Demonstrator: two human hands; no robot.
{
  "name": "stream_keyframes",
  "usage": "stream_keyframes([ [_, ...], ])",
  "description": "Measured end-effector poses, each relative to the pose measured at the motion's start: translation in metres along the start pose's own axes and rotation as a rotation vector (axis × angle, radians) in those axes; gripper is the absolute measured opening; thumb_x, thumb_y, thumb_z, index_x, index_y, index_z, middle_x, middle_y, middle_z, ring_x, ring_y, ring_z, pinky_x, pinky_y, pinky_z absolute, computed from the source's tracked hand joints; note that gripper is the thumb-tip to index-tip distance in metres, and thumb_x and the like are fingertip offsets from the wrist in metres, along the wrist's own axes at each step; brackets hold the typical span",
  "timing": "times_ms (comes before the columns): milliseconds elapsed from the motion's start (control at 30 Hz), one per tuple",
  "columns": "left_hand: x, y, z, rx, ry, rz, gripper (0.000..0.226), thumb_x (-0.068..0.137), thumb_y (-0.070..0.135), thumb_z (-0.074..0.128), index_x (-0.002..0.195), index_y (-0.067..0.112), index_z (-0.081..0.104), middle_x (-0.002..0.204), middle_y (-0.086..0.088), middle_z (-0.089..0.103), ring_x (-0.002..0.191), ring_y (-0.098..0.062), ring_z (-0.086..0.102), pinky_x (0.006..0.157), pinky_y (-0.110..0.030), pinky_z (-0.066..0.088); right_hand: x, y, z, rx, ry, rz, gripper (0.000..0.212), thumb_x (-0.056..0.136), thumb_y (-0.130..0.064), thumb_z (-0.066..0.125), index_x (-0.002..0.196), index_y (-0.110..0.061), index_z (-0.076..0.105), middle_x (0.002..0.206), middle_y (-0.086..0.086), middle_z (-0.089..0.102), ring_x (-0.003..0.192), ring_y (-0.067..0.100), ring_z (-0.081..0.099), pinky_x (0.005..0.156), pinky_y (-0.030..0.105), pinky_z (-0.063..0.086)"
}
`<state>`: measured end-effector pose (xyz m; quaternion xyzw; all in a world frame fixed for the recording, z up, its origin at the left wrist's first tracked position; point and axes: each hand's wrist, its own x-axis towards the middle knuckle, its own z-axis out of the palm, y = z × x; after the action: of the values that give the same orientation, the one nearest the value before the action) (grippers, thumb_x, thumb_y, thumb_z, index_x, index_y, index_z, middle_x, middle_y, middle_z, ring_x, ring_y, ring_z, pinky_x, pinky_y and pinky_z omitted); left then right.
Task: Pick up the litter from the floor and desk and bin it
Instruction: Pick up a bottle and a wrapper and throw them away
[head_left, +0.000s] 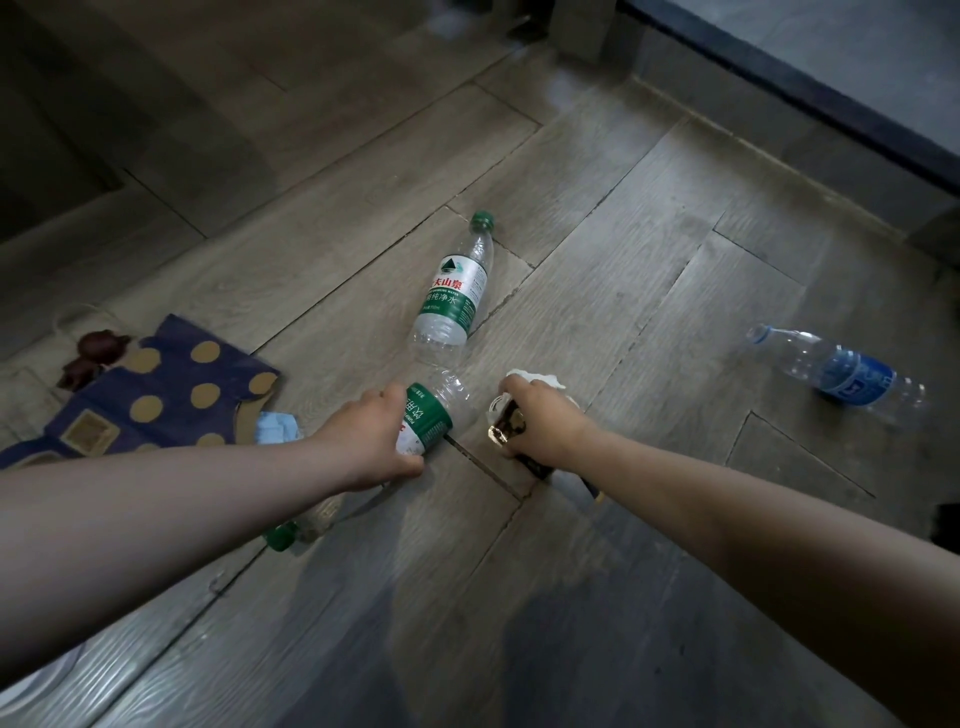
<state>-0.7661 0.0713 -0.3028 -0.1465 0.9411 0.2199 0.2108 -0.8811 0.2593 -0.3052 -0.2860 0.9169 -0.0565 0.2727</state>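
Observation:
My left hand (371, 441) grips a clear bottle with a green label (431, 415), its green cap end (282, 537) pointing back under my wrist. My right hand (545, 423) holds a bunch of litter: a dark wrapper with gold print (506, 428) and white crumpled paper (535, 378). On the wooden floor just beyond lies a second green-capped bottle (456, 291). A blue-labelled bottle (847, 376) lies on its side at the right.
A flattened navy paper bag with gold dots (166, 395) lies on the floor at the left, with a dark brown scrap (96, 353) by it and a pale blue piece (275, 428) at its edge. A dark ledge (810, 98) runs along the top right.

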Motion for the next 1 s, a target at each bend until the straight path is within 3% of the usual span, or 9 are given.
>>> stream_keyframes([
  [133, 0.000, 0.000, 0.000, -0.004, 0.001, 0.002, 0.071, 0.071, 0.043, 0.072, 0.124, 0.013, 0.034, 0.118, -0.015, 0.051, 0.101, -0.031, 0.054, 0.074, -0.031, 0.040, -0.006, 0.005, 0.000, 0.160, 0.045, 0.022, 0.056, 0.072, -0.021, 0.080, 0.118, -0.011, 0.049, 0.114, 0.006, 0.053, 0.112, 0.027, 0.045, 0.088, 0.041, 0.047],
  [267, 0.000, -0.001, 0.000, -0.007, 0.004, 0.000, 0.072, 0.071, 0.043, 0.072, 0.125, 0.014, 0.034, 0.118, -0.014, 0.051, 0.100, -0.030, 0.054, 0.074, -0.031, 0.040, -0.016, 0.005, 0.009, 0.235, 0.119, 0.010, 0.039, 0.080, -0.012, 0.067, 0.115, -0.007, 0.049, 0.096, 0.007, 0.051, 0.097, 0.029, 0.052, 0.068, 0.029, 0.039],
  [400, 0.001, -0.001, 0.000, -0.009, 0.006, 0.001, 0.071, 0.071, 0.043, 0.071, 0.124, 0.014, 0.035, 0.116, -0.013, 0.051, 0.096, -0.028, 0.053, 0.072, -0.031, 0.039, -0.023, 0.009, 0.015, 0.305, 0.136, 0.030, 0.031, 0.082, -0.010, 0.063, 0.111, -0.004, 0.055, 0.105, 0.015, 0.052, 0.090, 0.026, 0.052, 0.071, 0.030, 0.043],
  [633, 0.000, -0.005, 0.006, -0.032, 0.070, 0.025, 0.062, 0.070, 0.043, 0.071, 0.114, 0.015, 0.037, 0.106, -0.008, 0.048, 0.089, -0.025, 0.048, 0.069, -0.031, 0.036, -0.023, 0.019, 0.022, 0.341, 0.187, -0.050, 0.034, 0.079, -0.009, 0.066, 0.112, -0.010, 0.060, 0.098, -0.004, 0.047, 0.099, 0.018, 0.048, 0.080, 0.023, 0.038],
  [767, -0.001, -0.007, 0.008, -0.049, 0.080, 0.028, 0.058, 0.070, 0.043, 0.070, 0.110, 0.015, 0.038, 0.099, -0.005, 0.046, 0.086, -0.023, 0.047, 0.067, -0.031, 0.034, -0.025, 0.023, 0.026, 0.399, 0.219, -0.059, 0.022, 0.081, -0.011, 0.066, 0.101, -0.015, 0.060, 0.092, -0.011, 0.046, 0.090, 0.007, 0.043, 0.070, 0.016, 0.034],
  [900, -0.007, -0.001, -0.006, -0.082, 0.046, 0.006, 0.057, 0.073, 0.038, 0.072, 0.111, 0.011, 0.041, 0.105, -0.012, 0.052, 0.090, -0.030, 0.053, 0.068, -0.032, 0.037, -0.043, 0.016, 0.015, 0.572, 0.199, 0.090, 0.012, 0.084, -0.013, 0.066, 0.093, -0.010, 0.058, 0.089, 0.001, 0.058, 0.081, 0.013, 0.054, 0.067, 0.025, 0.045],
  [1000, -0.024, 0.013, -0.020, -0.158, 0.060, -0.074, 0.054, 0.072, 0.036, 0.073, 0.107, 0.009, 0.042, 0.102, -0.014, 0.052, 0.091, -0.033, 0.055, 0.067, -0.032, 0.035, -0.074, 0.005, 0.004, 0.759, 0.248, 0.266, 0.010, 0.081, -0.011, 0.066, 0.086, -0.015, 0.058, 0.076, -0.003, 0.062, 0.066, 0.002, 0.055, 0.056, 0.019, 0.042],
])
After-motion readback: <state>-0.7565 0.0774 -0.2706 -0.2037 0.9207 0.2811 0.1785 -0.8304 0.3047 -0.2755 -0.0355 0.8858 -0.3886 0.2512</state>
